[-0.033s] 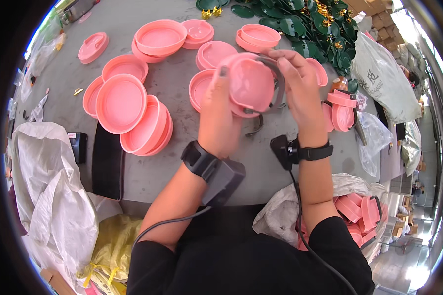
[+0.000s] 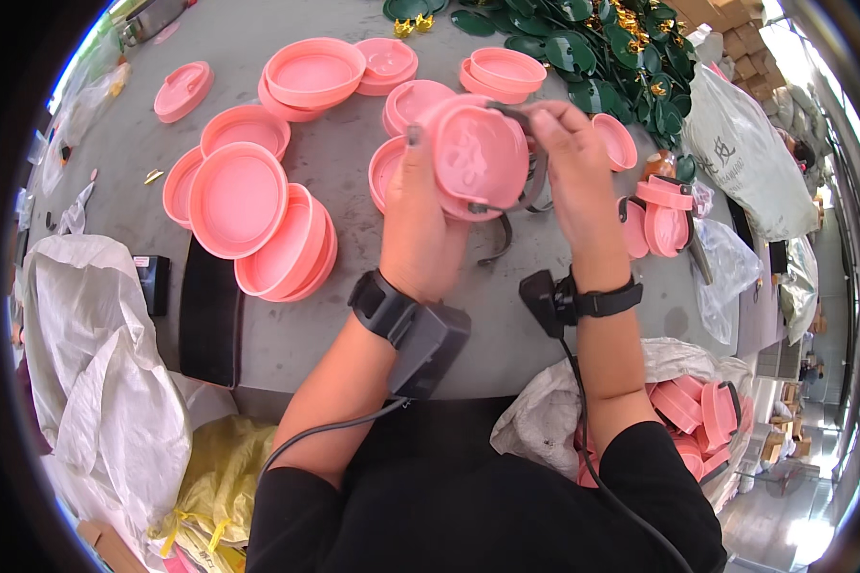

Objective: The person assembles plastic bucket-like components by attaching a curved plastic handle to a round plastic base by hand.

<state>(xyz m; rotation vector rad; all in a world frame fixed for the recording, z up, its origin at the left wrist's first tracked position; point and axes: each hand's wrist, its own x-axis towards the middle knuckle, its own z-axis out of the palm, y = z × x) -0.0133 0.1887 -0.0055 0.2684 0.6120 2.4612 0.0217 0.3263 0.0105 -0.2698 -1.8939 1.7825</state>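
Observation:
A round pink plastic lid (image 2: 478, 153) with a raised moulded face is held up over the table, tilted toward me. My left hand (image 2: 419, 215) grips its left edge, thumb along the rim, other fingers hidden underneath. At its right side my right hand (image 2: 573, 143) pinches a dark grey strap (image 2: 538, 177) that curves along the lid's edge. The hand's motion blurs the fingertips. Another dark strap (image 2: 497, 241) lies on the table just below the lid. Behind it are more pink lids (image 2: 419, 100) and a stacked pair of pink rings (image 2: 506, 72).
Pink round parts (image 2: 237, 201) lie in overlapping piles on the grey table (image 2: 354, 329). Green discs with gold ties (image 2: 569, 53) are heaped far right. Pink lids with straps (image 2: 666, 215) sit at the right. A white sack (image 2: 535, 411) of pink pieces stands near my right arm.
The pink lid has turned slightly in my hands, and its moulded face shows more plainly. My right hand has shifted a little along with it, still on the strap.

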